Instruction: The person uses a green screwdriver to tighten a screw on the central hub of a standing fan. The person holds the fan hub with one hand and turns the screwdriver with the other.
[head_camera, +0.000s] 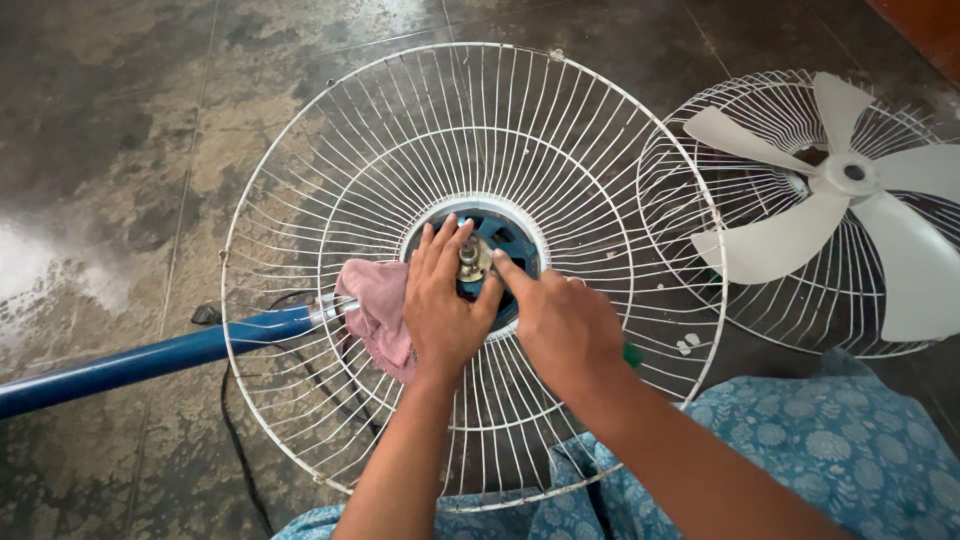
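Nearest the camera lies blue floral-print cloth (830, 450) over the person's lap, and from it both forearms reach forward over a white wire fan guard (330, 190) that lies nearly flat on the floor (110, 120), its open dish facing up at the camera. The left hand (443, 300) rests palm-down on the guard's centre with fingers spread, pressing a pink rag (375, 310) that bunches out to its left; its grip is loose, flat on the rag rather than clenched. The right hand (560, 322) sits just beside it, forefinger stretched toward the metal motor shaft (470, 255) — the other fingers curl under, and something small and green (631, 353) peeks out at the hand's right edge; I cannot tell whether the hand closes on it. The shaft stands up from a blue motor hub (505, 240) ringed in white, at the middle of the guard. From the hub region a blue pole (150, 358) runs away to the left edge, its long axis nearly level across the view, slightly lower at the far left end. A black cord (232, 440) trails on the floor beneath it. Farther right lies a second white guard (760, 130) carrying a white blade set (850, 175) — well apart from the hands, on the dark mottled floor.
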